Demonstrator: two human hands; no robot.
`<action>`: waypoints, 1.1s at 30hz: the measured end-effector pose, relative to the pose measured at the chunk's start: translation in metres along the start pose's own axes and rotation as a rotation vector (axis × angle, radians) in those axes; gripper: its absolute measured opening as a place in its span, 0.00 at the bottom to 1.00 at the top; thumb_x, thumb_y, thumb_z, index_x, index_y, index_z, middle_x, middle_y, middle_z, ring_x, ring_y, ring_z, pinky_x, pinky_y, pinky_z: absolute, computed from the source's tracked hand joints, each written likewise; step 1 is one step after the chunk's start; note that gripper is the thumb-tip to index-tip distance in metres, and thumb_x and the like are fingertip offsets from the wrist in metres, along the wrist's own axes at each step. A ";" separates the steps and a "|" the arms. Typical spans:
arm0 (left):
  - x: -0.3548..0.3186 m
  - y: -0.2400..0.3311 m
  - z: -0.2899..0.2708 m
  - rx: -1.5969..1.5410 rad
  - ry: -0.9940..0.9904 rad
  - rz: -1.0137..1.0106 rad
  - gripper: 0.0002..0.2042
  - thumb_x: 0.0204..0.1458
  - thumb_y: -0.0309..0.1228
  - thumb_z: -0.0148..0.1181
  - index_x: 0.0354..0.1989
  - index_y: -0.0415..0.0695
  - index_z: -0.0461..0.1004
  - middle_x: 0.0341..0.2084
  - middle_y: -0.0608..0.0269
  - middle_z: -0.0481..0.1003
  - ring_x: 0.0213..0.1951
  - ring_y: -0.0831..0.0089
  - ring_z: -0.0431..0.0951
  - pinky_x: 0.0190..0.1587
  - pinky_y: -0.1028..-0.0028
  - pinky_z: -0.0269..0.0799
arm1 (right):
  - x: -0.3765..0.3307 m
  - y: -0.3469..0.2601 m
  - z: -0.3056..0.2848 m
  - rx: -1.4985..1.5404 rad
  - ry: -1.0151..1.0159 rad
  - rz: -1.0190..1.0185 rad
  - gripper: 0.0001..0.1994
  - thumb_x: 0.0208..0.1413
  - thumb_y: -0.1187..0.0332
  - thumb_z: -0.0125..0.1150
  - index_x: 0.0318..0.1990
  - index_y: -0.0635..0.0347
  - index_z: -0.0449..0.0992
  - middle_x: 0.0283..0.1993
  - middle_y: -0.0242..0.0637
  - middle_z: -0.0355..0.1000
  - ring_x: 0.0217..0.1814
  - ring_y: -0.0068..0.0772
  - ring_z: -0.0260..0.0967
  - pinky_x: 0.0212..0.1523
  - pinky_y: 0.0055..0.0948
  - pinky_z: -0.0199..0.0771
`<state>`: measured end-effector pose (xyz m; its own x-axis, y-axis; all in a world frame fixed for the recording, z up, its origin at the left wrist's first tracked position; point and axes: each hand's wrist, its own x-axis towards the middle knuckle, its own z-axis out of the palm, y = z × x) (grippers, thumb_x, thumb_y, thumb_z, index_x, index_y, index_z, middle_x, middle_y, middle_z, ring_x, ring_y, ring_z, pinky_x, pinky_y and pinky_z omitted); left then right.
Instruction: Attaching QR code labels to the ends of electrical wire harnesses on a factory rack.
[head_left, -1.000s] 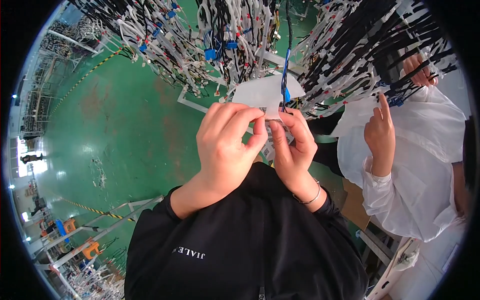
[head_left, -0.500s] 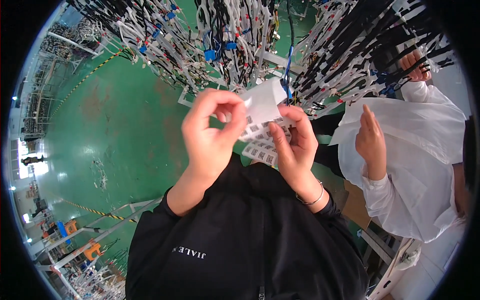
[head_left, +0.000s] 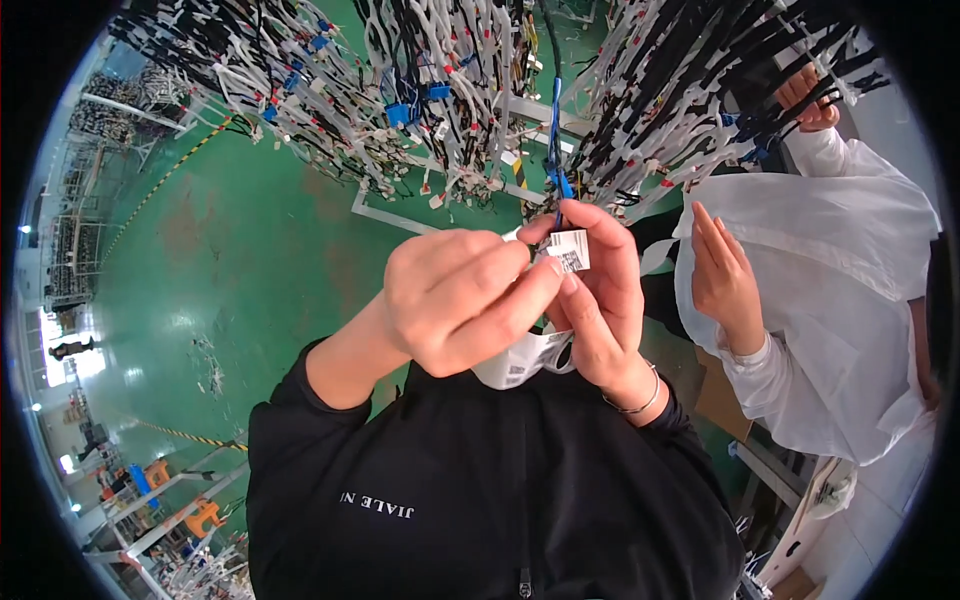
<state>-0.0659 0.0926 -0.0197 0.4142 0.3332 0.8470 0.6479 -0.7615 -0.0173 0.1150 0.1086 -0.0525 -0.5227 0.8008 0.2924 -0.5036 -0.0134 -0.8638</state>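
A small white printed label (head_left: 570, 250) shows between my hands. My left hand (head_left: 455, 295) is closed, its fingertips pinching at the label's lower left edge. Curled around the label's other side is my right hand (head_left: 608, 295), with a strip of label sheet (head_left: 515, 362) hanging below its thumb. A dark cable with blue wires (head_left: 556, 130) comes down from above to the fingertips and passes a blue connector (head_left: 562, 184). My fingers hide the cable's lower end and exactly how the label meets it.
Dense bundles of black and white wire harnesses (head_left: 450, 90) hang ahead over a metal frame (head_left: 385, 215). On the right, close by, a person in a white garment (head_left: 820, 300) has one hand raised (head_left: 725, 280) and another (head_left: 808, 100) at the harnesses. Orange stools (head_left: 203, 518) stand at lower left.
The label sheet has swung down and now hangs below my hands. My left hand moved right and closed beside my right fingertips, where a single label now shows against the cable.
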 end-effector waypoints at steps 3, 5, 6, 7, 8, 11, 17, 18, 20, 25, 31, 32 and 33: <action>0.002 0.000 0.004 -0.006 -0.021 0.058 0.17 0.36 0.21 0.67 0.38 0.37 0.77 0.29 0.61 0.73 0.25 0.69 0.76 0.24 0.75 0.73 | 0.001 0.003 -0.003 -0.036 -0.013 -0.058 0.24 0.62 0.82 0.42 0.65 0.65 0.51 0.58 0.45 0.63 0.53 0.25 0.66 0.48 0.22 0.71; 0.004 -0.003 0.006 0.032 0.004 0.109 0.11 0.38 0.25 0.64 0.33 0.39 0.77 0.25 0.61 0.74 0.24 0.73 0.75 0.24 0.78 0.73 | -0.002 0.000 -0.004 0.055 -0.030 0.010 0.24 0.61 0.83 0.44 0.64 0.65 0.52 0.58 0.46 0.63 0.58 0.29 0.65 0.54 0.27 0.71; 0.004 -0.004 0.007 0.027 0.004 0.114 0.11 0.38 0.25 0.64 0.33 0.39 0.77 0.25 0.61 0.74 0.24 0.73 0.75 0.24 0.78 0.73 | -0.003 -0.002 -0.003 0.084 -0.034 0.033 0.24 0.61 0.83 0.44 0.64 0.65 0.53 0.58 0.46 0.63 0.59 0.30 0.65 0.53 0.27 0.71; 0.004 -0.005 0.009 0.037 0.020 0.137 0.11 0.38 0.25 0.64 0.33 0.38 0.77 0.25 0.61 0.74 0.24 0.73 0.75 0.24 0.78 0.73 | -0.003 -0.001 -0.004 0.111 -0.037 0.039 0.23 0.61 0.83 0.45 0.64 0.65 0.53 0.58 0.47 0.64 0.59 0.31 0.66 0.54 0.28 0.72; 0.003 -0.004 0.010 0.049 0.035 0.159 0.11 0.38 0.24 0.64 0.33 0.38 0.77 0.25 0.61 0.74 0.24 0.73 0.74 0.24 0.78 0.73 | -0.004 -0.002 -0.003 0.112 -0.034 0.036 0.23 0.61 0.83 0.45 0.64 0.65 0.53 0.58 0.47 0.64 0.59 0.31 0.66 0.54 0.28 0.72; 0.002 -0.003 0.012 0.082 0.048 0.179 0.11 0.38 0.23 0.64 0.33 0.37 0.77 0.24 0.61 0.73 0.23 0.73 0.74 0.23 0.78 0.73 | -0.006 -0.005 0.001 0.113 -0.022 0.047 0.23 0.62 0.82 0.44 0.64 0.65 0.53 0.59 0.48 0.64 0.58 0.31 0.67 0.55 0.29 0.71; -0.001 0.005 0.003 0.074 0.012 0.131 0.10 0.40 0.24 0.64 0.33 0.36 0.76 0.24 0.60 0.73 0.24 0.73 0.74 0.24 0.78 0.73 | -0.010 -0.001 0.005 0.133 -0.054 0.030 0.22 0.62 0.82 0.45 0.63 0.65 0.53 0.61 0.50 0.64 0.60 0.32 0.67 0.57 0.30 0.70; -0.003 0.007 -0.001 0.076 0.015 0.129 0.10 0.40 0.24 0.64 0.33 0.36 0.76 0.24 0.60 0.73 0.24 0.73 0.74 0.24 0.78 0.73 | -0.010 -0.001 0.007 0.137 -0.057 0.027 0.22 0.63 0.82 0.45 0.63 0.65 0.53 0.61 0.50 0.64 0.60 0.33 0.66 0.57 0.31 0.70; -0.003 0.011 -0.005 0.011 -0.056 0.075 0.17 0.37 0.17 0.65 0.41 0.34 0.76 0.29 0.56 0.74 0.25 0.68 0.76 0.24 0.73 0.75 | -0.011 -0.003 0.007 0.145 -0.059 0.022 0.22 0.63 0.82 0.45 0.63 0.65 0.53 0.62 0.51 0.64 0.61 0.33 0.66 0.58 0.31 0.69; 0.004 0.015 -0.001 0.020 -0.042 0.089 0.17 0.37 0.18 0.64 0.41 0.34 0.76 0.28 0.56 0.74 0.25 0.67 0.77 0.25 0.73 0.76 | -0.014 -0.015 0.006 0.163 -0.048 0.045 0.22 0.63 0.82 0.44 0.64 0.65 0.53 0.62 0.51 0.63 0.62 0.35 0.65 0.60 0.33 0.68; 0.006 0.014 -0.001 0.014 -0.057 0.089 0.18 0.35 0.19 0.64 0.40 0.34 0.76 0.28 0.56 0.74 0.24 0.67 0.77 0.24 0.73 0.75 | -0.014 -0.017 0.004 0.171 -0.030 0.063 0.23 0.62 0.82 0.46 0.64 0.65 0.53 0.62 0.51 0.64 0.63 0.36 0.65 0.61 0.34 0.67; 0.006 0.013 -0.001 0.010 -0.068 0.089 0.18 0.35 0.19 0.64 0.39 0.34 0.76 0.28 0.56 0.74 0.24 0.67 0.77 0.24 0.74 0.75 | -0.013 -0.015 0.003 0.171 -0.030 0.062 0.23 0.62 0.82 0.46 0.64 0.65 0.53 0.62 0.51 0.64 0.63 0.36 0.65 0.61 0.34 0.67; 0.007 0.012 -0.001 0.010 -0.068 0.090 0.18 0.35 0.19 0.64 0.39 0.34 0.76 0.28 0.56 0.74 0.24 0.67 0.77 0.24 0.74 0.75 | -0.012 -0.011 0.001 0.136 -0.046 0.021 0.22 0.62 0.82 0.46 0.64 0.66 0.53 0.62 0.51 0.64 0.63 0.35 0.65 0.60 0.33 0.68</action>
<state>-0.0558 0.0855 -0.0135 0.5132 0.3007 0.8038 0.6125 -0.7844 -0.0976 0.1261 0.0983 -0.0455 -0.5633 0.7715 0.2957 -0.5792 -0.1134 -0.8073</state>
